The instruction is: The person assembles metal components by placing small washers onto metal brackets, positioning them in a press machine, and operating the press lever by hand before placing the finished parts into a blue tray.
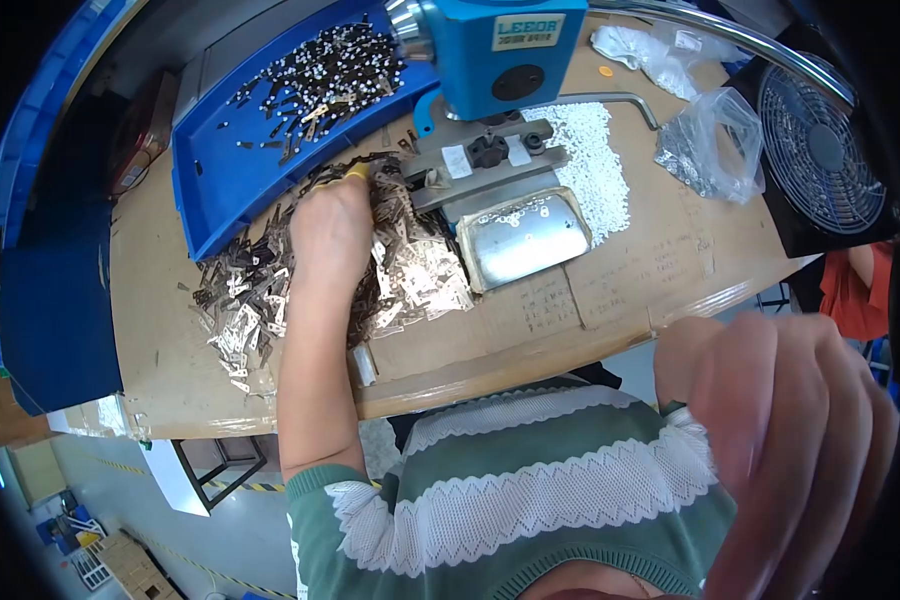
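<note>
My left hand (332, 228) rests at the pile of flat metal pieces (410, 262), left of the blue machine (500, 60). Its fingertips, with something yellow on them, are closed; what they hold, if anything, is hidden. Close to the camera at the lower right is my right hand (795, 430), large and blurred, its fingers bent side by side and away from the table. A metal tray (525, 243) with a few small white rings lies in front of the machine's fixture (490, 155). Small white parts (595, 165) are heaped to the right of the fixture.
A blue bin (210, 195) at the back left holds many dark pieces with white parts. On the right are a clear plastic bag (715, 145) and a black fan (825, 147). A bent metal rod (635, 98) lies behind the white parts. Part of another person (855, 295) shows at far right.
</note>
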Action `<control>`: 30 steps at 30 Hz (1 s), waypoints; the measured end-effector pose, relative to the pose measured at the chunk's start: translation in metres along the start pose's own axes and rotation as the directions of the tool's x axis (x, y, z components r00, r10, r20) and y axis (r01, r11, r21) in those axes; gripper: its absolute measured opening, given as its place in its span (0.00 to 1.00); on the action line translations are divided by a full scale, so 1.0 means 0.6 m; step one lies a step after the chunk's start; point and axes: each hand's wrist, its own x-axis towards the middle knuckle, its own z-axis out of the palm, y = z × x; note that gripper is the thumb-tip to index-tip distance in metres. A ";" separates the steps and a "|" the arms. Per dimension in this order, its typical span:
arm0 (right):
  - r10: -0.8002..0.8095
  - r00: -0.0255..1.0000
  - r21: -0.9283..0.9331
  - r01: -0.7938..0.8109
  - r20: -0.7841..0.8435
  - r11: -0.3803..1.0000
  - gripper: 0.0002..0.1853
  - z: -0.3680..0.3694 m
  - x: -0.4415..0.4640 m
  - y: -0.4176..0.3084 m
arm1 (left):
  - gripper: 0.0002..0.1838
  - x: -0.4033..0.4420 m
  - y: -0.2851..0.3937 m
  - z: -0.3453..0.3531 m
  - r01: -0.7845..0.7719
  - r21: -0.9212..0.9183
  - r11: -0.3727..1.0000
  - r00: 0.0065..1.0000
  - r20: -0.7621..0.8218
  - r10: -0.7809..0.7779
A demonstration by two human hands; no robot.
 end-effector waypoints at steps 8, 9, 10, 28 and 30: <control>0.484 0.874 -0.511 -0.401 0.035 0.760 0.14 0.029 -0.137 0.122 | 0.10 -0.007 0.000 0.010 -0.100 -0.069 0.993 0.990 -0.104 0.092; 0.457 0.889 -0.583 -0.358 0.025 0.730 0.15 0.042 -0.142 0.125 | 0.13 -0.009 0.002 -0.001 -0.091 -0.083 0.992 0.994 -0.061 0.086; 0.426 0.904 -0.624 -0.310 0.042 0.717 0.15 0.045 -0.145 0.125 | 0.17 -0.012 0.002 -0.006 -0.079 -0.096 0.992 0.997 -0.020 0.078; 0.294 0.930 -0.475 -0.365 -0.220 0.800 0.03 0.083 -0.056 0.262 | 0.18 -0.001 0.006 -0.015 0.195 -0.844 0.500 0.945 0.025 -0.326; 0.244 0.945 -0.505 -0.323 -0.217 0.800 0.04 0.084 -0.062 0.266 | 0.20 0.003 0.009 -0.024 0.270 -0.952 0.145 0.933 0.221 -0.283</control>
